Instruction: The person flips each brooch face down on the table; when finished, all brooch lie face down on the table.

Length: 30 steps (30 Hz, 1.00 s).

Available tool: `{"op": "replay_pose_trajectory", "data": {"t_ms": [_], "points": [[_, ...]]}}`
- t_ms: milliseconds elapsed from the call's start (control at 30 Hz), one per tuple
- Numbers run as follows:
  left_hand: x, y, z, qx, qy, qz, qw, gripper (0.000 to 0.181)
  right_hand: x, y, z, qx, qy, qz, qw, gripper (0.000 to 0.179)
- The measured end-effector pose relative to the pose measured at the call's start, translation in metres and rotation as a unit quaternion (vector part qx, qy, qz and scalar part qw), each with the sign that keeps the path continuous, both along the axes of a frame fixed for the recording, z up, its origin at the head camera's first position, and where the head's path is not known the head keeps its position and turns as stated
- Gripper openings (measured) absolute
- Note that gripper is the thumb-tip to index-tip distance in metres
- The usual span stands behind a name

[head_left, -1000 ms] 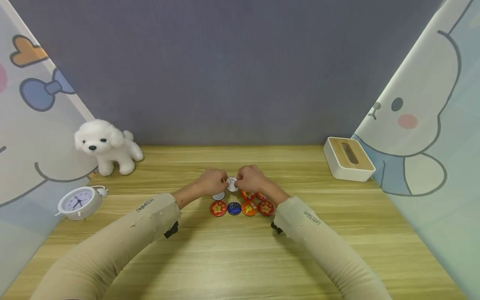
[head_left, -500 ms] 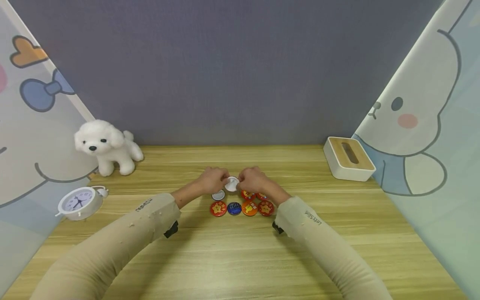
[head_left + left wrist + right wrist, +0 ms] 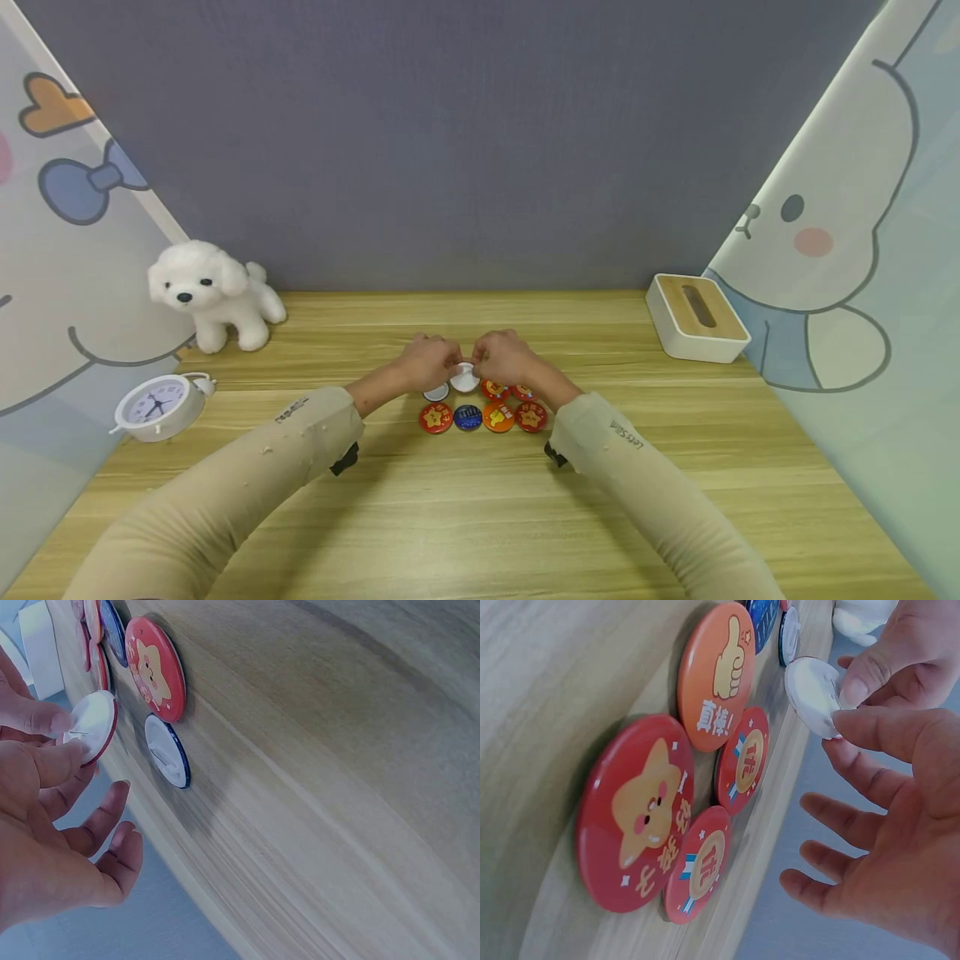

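A round badge with a white back, red rim and thin metal pin (image 3: 466, 378) is held, back upward, midway between the left and right edges of the pale wood-grain surface (image 3: 465, 517), nearer its far edge. It appears raised just off the surface. The left hand (image 3: 429, 362) pinches one side of it between thumb and forefinger, its other fingers loosely spread; the right hand (image 3: 504, 357) pinches the opposite side likewise.

Toward the left edge, just beside it, lies a blue-rimmed badge with its white back up (image 3: 169, 754); toward the right edge lie two red badges with round medal designs (image 3: 748, 760). Closer to the near edge runs a row of four face-up badges: a red one with a yellow star (image 3: 436, 418), a dark blue one (image 3: 468, 417), an orange one with a thumbs-up (image 3: 498, 416) and another red star badge (image 3: 531, 417).

The step in hand looks like working the pin. For that, one hand should steady the rim while the other presses the wire near its free end, fingertips kept off the point; staying low would spare the badge a drop, and lifted wrists would leave the neighbours undisturbed
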State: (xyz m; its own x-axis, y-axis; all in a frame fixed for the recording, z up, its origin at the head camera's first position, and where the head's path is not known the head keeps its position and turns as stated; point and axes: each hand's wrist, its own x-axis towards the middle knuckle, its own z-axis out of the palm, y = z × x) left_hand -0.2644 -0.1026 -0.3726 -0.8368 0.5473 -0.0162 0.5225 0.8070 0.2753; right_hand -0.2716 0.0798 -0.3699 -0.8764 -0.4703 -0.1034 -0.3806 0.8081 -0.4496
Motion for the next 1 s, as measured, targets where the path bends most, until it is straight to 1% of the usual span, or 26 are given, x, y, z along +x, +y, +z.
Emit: {"op": "replay_pose_trajectory", "data": {"t_ms": [200,367,500,667,733,900,1000], "points": [[-0.0006,-0.001,-0.0007,0.0,-0.014,0.005,0.9999,0.018,-0.0011,0.0019,-0.0019,-0.002,0.004,0.014,0.9999,0.009],[-0.0027,-0.0035,-0.0019,-0.009,-0.035,0.02,0.9992,0.019,-0.0016,0.0036,-0.0025,-0.005,0.0,-0.002,1.0,0.01],[-0.0035,-0.0042,-0.0022,-0.01,-0.036,0.021,0.9991,0.018,-0.0033,0.0033,-0.0044,0.004,-0.004,-0.005,1.0,0.013],[-0.005,-0.0031,-0.0026,-0.017,-0.025,0.017,0.9994,0.018,-0.0031,0.0011,-0.0053,0.026,0.006,0.002,0.9996,0.035],[-0.0051,-0.0023,-0.002,-0.021,-0.025,0.017,0.9993,0.018,-0.0024,0.0002,-0.005,0.036,0.004,0.002,0.9993,0.04],[-0.004,-0.0005,0.0001,-0.037,-0.032,0.017,0.9987,0.015,-0.0028,-0.001,-0.0061,0.059,-0.011,0.001,0.9982,0.042],[-0.0043,0.0008,0.0008,-0.045,-0.027,0.012,0.9986,0.015,-0.0033,-0.0014,-0.0068,0.067,-0.013,0.004,0.9977,0.042]]}}
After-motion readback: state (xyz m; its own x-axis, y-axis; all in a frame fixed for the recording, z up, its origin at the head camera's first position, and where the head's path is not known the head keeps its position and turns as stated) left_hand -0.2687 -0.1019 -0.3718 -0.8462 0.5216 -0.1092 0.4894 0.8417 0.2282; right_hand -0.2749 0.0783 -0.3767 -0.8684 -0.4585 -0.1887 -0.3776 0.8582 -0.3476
